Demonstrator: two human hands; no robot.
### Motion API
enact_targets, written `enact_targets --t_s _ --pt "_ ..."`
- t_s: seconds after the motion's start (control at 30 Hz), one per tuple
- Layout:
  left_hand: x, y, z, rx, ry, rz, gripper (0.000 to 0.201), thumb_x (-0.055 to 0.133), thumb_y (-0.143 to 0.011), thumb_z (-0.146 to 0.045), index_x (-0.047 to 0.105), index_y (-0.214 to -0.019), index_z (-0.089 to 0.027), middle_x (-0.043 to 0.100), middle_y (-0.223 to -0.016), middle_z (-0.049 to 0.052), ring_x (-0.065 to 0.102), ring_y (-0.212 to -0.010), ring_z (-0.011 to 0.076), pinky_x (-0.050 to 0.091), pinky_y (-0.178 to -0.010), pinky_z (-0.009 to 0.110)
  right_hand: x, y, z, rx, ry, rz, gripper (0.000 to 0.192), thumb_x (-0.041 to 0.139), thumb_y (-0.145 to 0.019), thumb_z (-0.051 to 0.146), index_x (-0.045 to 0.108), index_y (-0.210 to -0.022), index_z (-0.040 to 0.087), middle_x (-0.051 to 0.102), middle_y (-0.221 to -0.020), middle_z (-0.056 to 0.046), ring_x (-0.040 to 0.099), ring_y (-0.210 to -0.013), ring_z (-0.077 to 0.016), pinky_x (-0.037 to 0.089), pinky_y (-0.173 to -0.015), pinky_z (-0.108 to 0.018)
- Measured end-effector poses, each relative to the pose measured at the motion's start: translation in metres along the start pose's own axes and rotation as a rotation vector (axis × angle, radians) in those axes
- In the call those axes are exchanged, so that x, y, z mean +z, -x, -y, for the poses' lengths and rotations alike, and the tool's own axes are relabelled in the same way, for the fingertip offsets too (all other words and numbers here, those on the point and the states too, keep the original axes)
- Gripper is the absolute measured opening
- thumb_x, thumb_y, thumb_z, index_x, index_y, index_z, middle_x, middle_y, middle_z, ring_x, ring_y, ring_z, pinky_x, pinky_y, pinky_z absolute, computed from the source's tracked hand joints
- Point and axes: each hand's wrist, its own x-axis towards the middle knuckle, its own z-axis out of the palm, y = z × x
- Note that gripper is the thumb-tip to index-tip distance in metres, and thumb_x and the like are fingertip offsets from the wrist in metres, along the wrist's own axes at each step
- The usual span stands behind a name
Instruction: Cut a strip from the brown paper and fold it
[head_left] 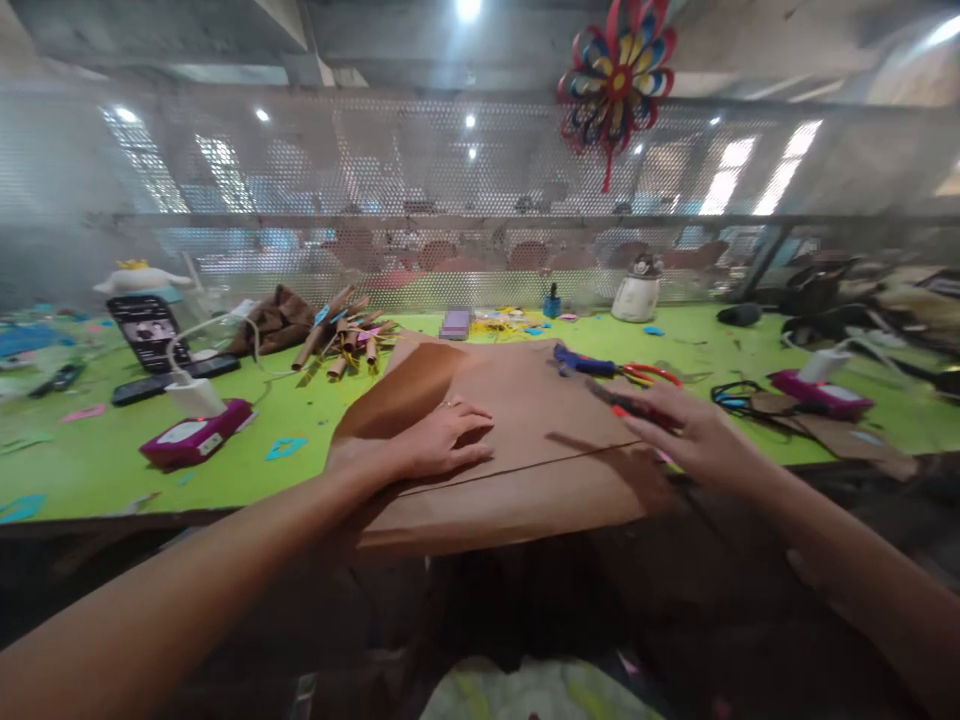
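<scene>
Clearly light, floppy brown paper (517, 440), spread on green bench (240, 470), overhanging near edge. Left hand (439, 440) flat, pinning it; right hand (686, 425) gripping dark pen (blurred). Best pinched at an edge.

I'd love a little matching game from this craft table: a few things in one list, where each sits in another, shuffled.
Things:
1. brown paper sheet
2. pinwheel
3. phone
4. scissors

Places:
A. hanging up high by the mesh screen
B. propped up at the far left of the green table
C. flat under the left hand
D. just beyond the right hand, red handles showing

Pairs: 1-C, 2-A, 3-B, 4-D
</scene>
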Motion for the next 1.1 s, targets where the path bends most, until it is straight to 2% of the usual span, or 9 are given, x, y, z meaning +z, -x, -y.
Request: enact_targets --t_s 0.13,0.27,0.37,0.47,0.7,0.87,0.93,1.0,1.1 --pt "-0.001 0.003 -0.001 -0.038 -0.026 0.005 0.054 0.046 -0.086 -0.056 0.054 -0.127 -0.021 0.052 -0.131 0.011 0.044 -0.121 0.0282 0.025 -0.107 0.047 -0.011 -0.035 -0.091 0.328 0.069 -0.175 0.045 0.052 -0.082 0.040 0.065 -0.112 0.010 0.069 -0.087 -0.012 0.061 -0.074 -0.0228 0.047 -0.065 -0.032" --pt "-0.001 0.005 0.000 -0.071 -0.034 0.057 0.057 0.043 -0.087 -0.058 0.047 -0.134 -0.028 0.042 -0.142 0.009 0.035 -0.131 0.0302 0.021 -0.110 0.051 -0.006 -0.064 -0.143 0.501 0.132 -0.163 0.044 0.053 -0.081 0.039 0.068 -0.108 0.008 0.069 -0.076 -0.010 0.061 -0.066 -0.0208 0.043 -0.057 -0.028" --pt "-0.003 0.005 0.001 -0.088 -0.019 0.100 0.058 0.041 -0.087 -0.058 0.042 -0.138 -0.030 0.036 -0.147 0.006 0.030 -0.135 0.0294 0.020 -0.111 0.050 0.004 -0.090 -0.156 0.539 0.227 -0.082 0.042 0.054 -0.081 0.037 0.068 -0.108 0.008 0.070 -0.076 -0.009 0.062 -0.065 -0.0198 0.042 -0.056 -0.026" --pt "-0.009 0.002 0.006 -0.104 -0.015 0.144 0.058 0.040 -0.088 -0.057 0.039 -0.139 -0.031 0.033 -0.148 0.004 0.029 -0.136 0.0276 0.024 -0.111 0.046 0.014 -0.121 -0.160 0.458 0.282 -0.011 0.039 0.052 -0.084 0.032 0.067 -0.110 0.007 0.072 -0.083 -0.011 0.063 -0.070 -0.0192 0.042 -0.060 -0.025" --pt "-0.027 -0.002 0.035 -0.094 0.019 0.168 0.058 0.049 -0.084 -0.055 0.045 -0.136 -0.030 0.040 -0.145 0.005 0.034 -0.134 0.0273 0.026 -0.111 0.043 0.035 -0.171 -0.175 0.449 0.288 0.038 0.039 0.055 -0.084 0.027 0.065 -0.113 0.004 0.071 -0.092 -0.016 0.064 -0.080 -0.0214 0.044 -0.070 -0.027" --pt "-0.024 -0.002 0.046 -0.116 0.017 0.132 0.055 0.052 -0.081 -0.057 0.052 -0.131 -0.031 0.045 -0.141 0.005 0.038 -0.131 0.0274 0.027 -0.110 0.044 0.036 -0.156 -0.154 0.420 0.233 -0.010 0.038 0.048 -0.088 0.028 0.063 -0.115 0.006 0.068 -0.107 -0.015 0.063 -0.092 -0.0199 0.045 -0.082 -0.027" --pt "-0.021 -0.003 0.049 -0.160 0.009 0.099 0.054 0.051 -0.082 -0.057 0.052 -0.130 -0.032 0.046 -0.140 0.004 0.041 -0.129 0.0271 0.031 -0.108 0.042 0.031 -0.139 -0.126 0.256 0.034 -0.031 0.038 0.048 -0.088 0.033 0.063 -0.113 0.008 0.067 -0.109 -0.014 0.062 -0.095 -0.0192 0.047 -0.082 -0.027" --pt "-0.018 -0.004 0.052 -0.212 0.015 0.063 0.054 0.048 -0.084 -0.057 0.052 -0.130 -0.030 0.046 -0.140 0.004 0.043 -0.127 0.0259 0.034 -0.106 0.039 0.025 -0.119 -0.091 0.075 -0.086 0.130 0.037 0.049 -0.087 0.038 0.064 -0.112 0.014 0.066 -0.110 -0.010 0.061 -0.098 -0.0195 0.047 -0.084 -0.030" --pt "-0.016 -0.006 0.055 -0.279 0.055 0.005 0.052 0.044 -0.086 -0.054 0.053 -0.128 -0.024 0.049 -0.137 0.006 0.047 -0.123 0.0239 0.034 -0.105 0.037 0.019 -0.089 -0.038 -0.199 -0.031 0.433 0.047 0.059 -0.080 0.040 0.058 -0.121 0.019 0.061 -0.118 -0.009 0.055 -0.107 -0.0221 0.044 -0.091 -0.035"
